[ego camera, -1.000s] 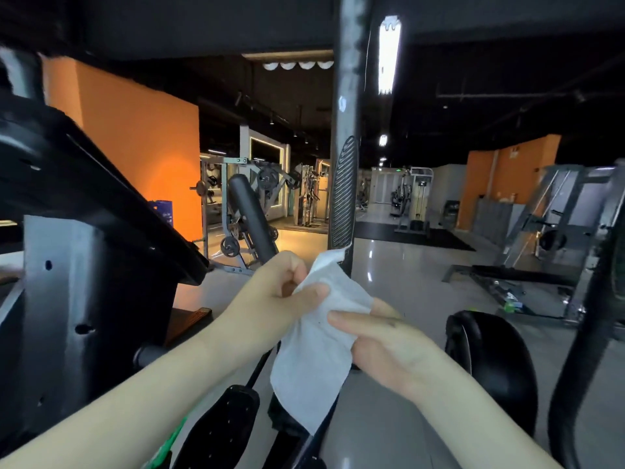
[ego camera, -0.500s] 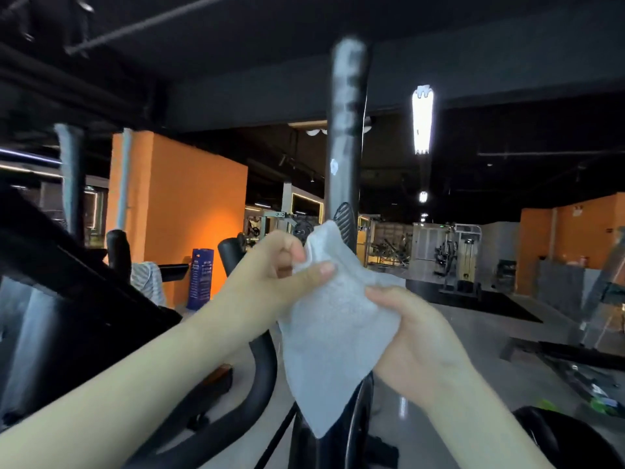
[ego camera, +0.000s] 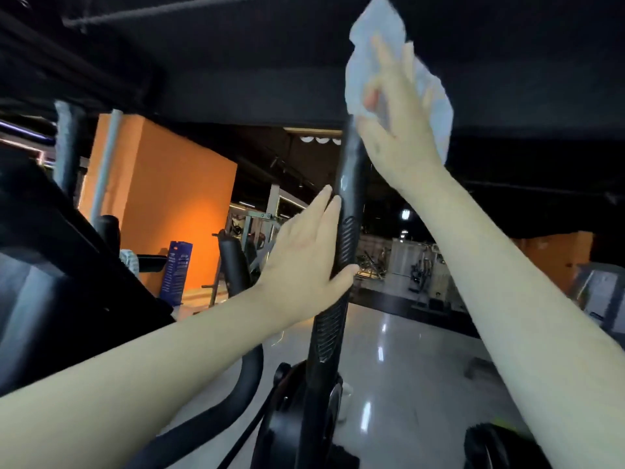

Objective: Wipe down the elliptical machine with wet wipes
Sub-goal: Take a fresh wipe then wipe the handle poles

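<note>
The elliptical's upright black handle bar (ego camera: 350, 184) runs up the middle of the view, with ribbed grip sections lower down. My left hand (ego camera: 304, 265) rests against its left side at mid height, fingers straight along the bar and the thumb reaching across its front. My right hand (ego camera: 402, 137) is raised at the bar's top end and holds a white wet wipe (ego camera: 375, 25), which drapes behind the spread fingers. The wipe and fingers are motion-blurred. The bar's tip is hidden behind the wipe.
The machine's dark console and body (ego camera: 50, 265) fill the left side, with a second handle (ego camera: 67, 147) above them. A curved black arm (ego camera: 236, 401) and the drive housing (ego camera: 304, 418) sit below. A black rounded part (ego camera: 490, 448) is at bottom right. An orange wall (ego camera: 169, 198) and gym machines stand behind.
Both hands held the wipe in front of the bar before. Now my left hand has let go and rests on the bar, and my right hand has lifted the wipe to the bar's top.
</note>
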